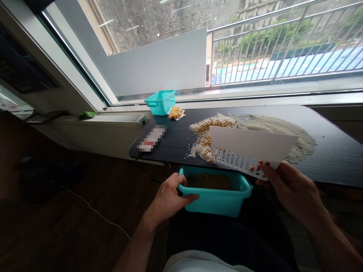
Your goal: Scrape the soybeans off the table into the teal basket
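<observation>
My left hand (171, 196) is closed on the left end of a turquoise plastic bin (215, 204), fingers over the rim and thumb along its near side. Inside the bin lie many yellow-brown beans (210, 181). It sits just below the table's near edge, over my lap. Pinched by its lower right corner, a white slotted plastic sheet (252, 141) is in my right hand (286, 179). The slots run along the sheet's lower edge, tilted over the table edge. Behind it spreads a pile of white rice (297, 147) with beans (218, 122) mixed in at the left, partly hidden by the sheet.
A second turquoise bin (163, 102) stands at the table's back left, beside some yellow snack food (176, 112) on white paper. A blurred-out phone-like object (152, 138) lies at the left of the dark table (337, 151). Window and radiator (119, 130) border the table.
</observation>
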Motion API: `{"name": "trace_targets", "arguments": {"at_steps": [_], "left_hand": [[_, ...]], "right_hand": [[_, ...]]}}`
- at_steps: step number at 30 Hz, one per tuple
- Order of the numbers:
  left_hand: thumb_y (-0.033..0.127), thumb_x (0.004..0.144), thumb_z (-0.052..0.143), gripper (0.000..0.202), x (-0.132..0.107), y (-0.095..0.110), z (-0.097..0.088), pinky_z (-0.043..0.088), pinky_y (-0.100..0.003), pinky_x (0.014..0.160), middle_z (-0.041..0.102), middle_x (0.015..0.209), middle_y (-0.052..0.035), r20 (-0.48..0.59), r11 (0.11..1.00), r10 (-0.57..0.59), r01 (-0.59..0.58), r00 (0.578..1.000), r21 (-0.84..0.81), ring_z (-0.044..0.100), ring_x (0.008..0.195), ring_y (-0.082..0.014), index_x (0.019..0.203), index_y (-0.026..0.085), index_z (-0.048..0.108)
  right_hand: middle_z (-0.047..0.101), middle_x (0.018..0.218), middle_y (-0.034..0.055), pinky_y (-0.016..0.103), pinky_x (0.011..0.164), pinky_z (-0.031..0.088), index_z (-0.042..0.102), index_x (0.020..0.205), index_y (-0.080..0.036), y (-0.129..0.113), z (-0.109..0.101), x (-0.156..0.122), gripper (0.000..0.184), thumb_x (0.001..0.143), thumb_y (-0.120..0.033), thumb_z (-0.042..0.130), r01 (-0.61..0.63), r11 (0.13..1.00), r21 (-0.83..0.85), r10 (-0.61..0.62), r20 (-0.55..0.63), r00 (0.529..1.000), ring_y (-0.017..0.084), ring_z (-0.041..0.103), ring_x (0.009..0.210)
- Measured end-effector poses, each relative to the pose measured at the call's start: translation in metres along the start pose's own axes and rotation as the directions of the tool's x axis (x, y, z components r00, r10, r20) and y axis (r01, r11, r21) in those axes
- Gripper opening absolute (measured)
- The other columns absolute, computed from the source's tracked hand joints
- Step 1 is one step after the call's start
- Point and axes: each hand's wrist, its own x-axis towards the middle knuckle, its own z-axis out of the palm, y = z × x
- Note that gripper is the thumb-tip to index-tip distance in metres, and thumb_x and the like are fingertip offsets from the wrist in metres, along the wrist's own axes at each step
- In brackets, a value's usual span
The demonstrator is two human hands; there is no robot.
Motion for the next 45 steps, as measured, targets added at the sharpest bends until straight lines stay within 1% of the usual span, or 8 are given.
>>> {"name": "trace_targets", "arguments": {"at_steps": [6,17,22,27,33,37,40,45], "left_hand": [[0.032,0.076,0.087,0.032,0.0,0.003,-0.001,0.034,-0.028,0.065,0.047,0.08,0.0075,0.012,1.0,-0.019,0.019,1.0,-0.001,0.047,0.071,-0.0128,0.077,0.022,0.056],[0.032,0.076,0.088,0.033,0.0,0.001,0.0,0.034,-0.028,0.064,0.045,0.079,0.0079,0.016,1.0,-0.028,0.028,0.999,-0.007,0.046,0.07,-0.0125,0.077,0.022,0.057],[0.033,0.076,0.087,0.033,0.0,0.0,0.001,0.034,-0.028,0.065,0.045,0.08,0.0077,0.011,1.0,-0.015,0.015,1.0,-0.002,0.047,0.071,-0.0128,0.077,0.022,0.056],[0.034,0.076,0.086,0.033,0.001,-0.001,0.0,0.034,-0.028,0.065,0.045,0.08,0.0077,0.016,1.0,-0.02,0.02,1.0,0.002,0.047,0.071,-0.013,0.078,0.022,0.056],[0.033,0.075,0.087,0.034,0.001,0.0,0.0,0.033,-0.028,0.065,0.045,0.079,0.0076,0.009,1.0,-0.021,0.021,1.0,-0.008,0.046,0.07,-0.0129,0.076,0.022,0.055],[0.034,0.076,0.087,0.035,0.001,0.0,0.0,0.033,-0.028,0.064,0.044,0.078,0.0077,0.014,1.0,-0.021,0.021,1.0,-0.007,0.045,0.07,-0.0128,0.076,0.022,0.054],[0.033,0.075,0.087,0.035,0.001,0.001,0.0,0.034,-0.028,0.065,0.044,0.078,0.0077,0.012,1.0,-0.018,0.018,1.0,-0.006,0.045,0.07,-0.0127,0.076,0.022,0.054],[0.034,0.075,0.088,0.035,0.001,0.0,0.001,0.034,-0.028,0.065,0.045,0.079,0.0078,0.021,1.0,-0.026,0.026,0.999,-0.014,0.045,0.069,-0.0126,0.077,0.022,0.055]], "right_hand": [[0.085,0.09,0.0054,0.035,0.062,0.07,0.081,0.091,-0.028,-0.005,0.001,0.001,0.044,0.079,-0.071,0.081,0.004,1.0,0.017,-0.004,0.001,1.0,0.02,0.073,0.058],[0.085,0.086,0.0042,0.037,0.06,0.07,0.083,0.09,-0.029,-0.009,0.001,-0.002,0.046,0.074,-0.072,0.081,0.009,0.999,-0.047,-0.01,-0.027,1.0,0.021,0.073,0.056],[0.085,0.085,0.0033,0.035,0.061,0.07,0.082,0.088,-0.029,-0.006,-0.001,-0.005,0.043,0.077,-0.07,0.079,0.023,0.997,-0.068,-0.024,-0.016,1.0,0.02,0.075,0.056],[0.084,0.08,0.0038,0.033,0.059,0.068,0.081,0.085,-0.028,0.0,-0.007,-0.008,0.046,0.075,-0.073,0.08,-0.008,0.996,-0.087,0.001,-0.082,0.997,0.022,0.076,0.058],[0.085,0.084,0.0052,0.034,0.06,0.069,0.081,0.088,-0.027,0.001,-0.01,-0.009,0.046,0.075,-0.071,0.082,-0.017,0.997,-0.074,0.015,-0.036,0.999,0.021,0.075,0.058],[0.086,0.087,0.0049,0.034,0.062,0.07,0.082,0.093,-0.028,-0.004,-0.007,-0.005,0.044,0.077,-0.069,0.081,0.001,0.998,-0.062,-0.002,-0.008,1.0,0.02,0.074,0.058],[0.086,0.09,0.0053,0.034,0.064,0.07,0.082,0.092,-0.027,-0.006,-0.003,-0.002,0.043,0.077,-0.068,0.081,-0.006,0.999,-0.039,0.007,0.019,1.0,0.019,0.074,0.059],[0.085,0.084,0.0042,0.034,0.058,0.069,0.081,0.087,-0.028,-0.011,-0.006,-0.008,0.042,0.07,-0.066,0.084,-0.054,0.998,-0.038,0.054,-0.021,0.998,0.02,0.073,0.056]]}}
